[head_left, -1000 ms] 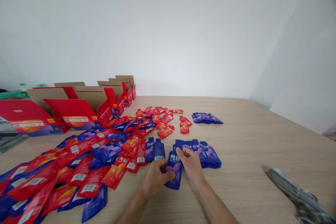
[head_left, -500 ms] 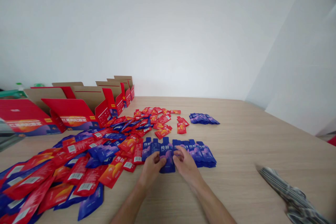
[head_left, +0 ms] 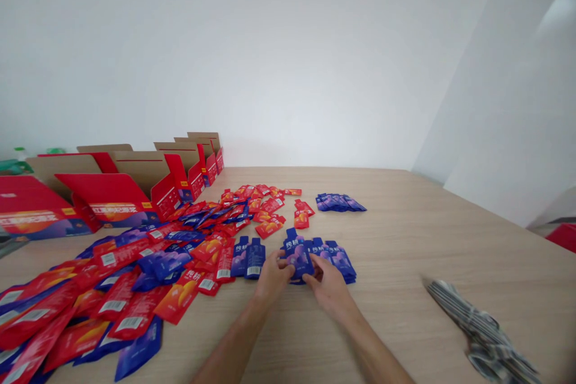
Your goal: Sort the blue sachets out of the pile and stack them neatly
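Observation:
A blue pouch (head_left: 297,255) with a narrow spout-shaped top and purple fruit print lies between my hands. My left hand (head_left: 274,276) pinches its lower left edge between thumb and fingers. At the lower right edge, my right hand (head_left: 330,285) grips it with bent fingers. The pouch overlaps the left end of an overlapping row of blue pouches (head_left: 341,259), partly covered by my right fingers. Just left of my left hand lie two separate blue pouches, one front-up (head_left: 240,257) and one showing its barcode side (head_left: 255,259).
Mixed red and blue pouches (head_left: 130,303) spread over the table's left side. More red pouches (head_left: 270,226) lie farther back, beside a fanned blue stack (head_left: 339,202). Open red cartons (head_left: 110,198) line the back left. A blurred striped cloth-like bundle (head_left: 477,324) is at right.
The pouch between my hands has moved right and away from me, from in front of the gap to the left end of the blue row. The view has shifted slightly.

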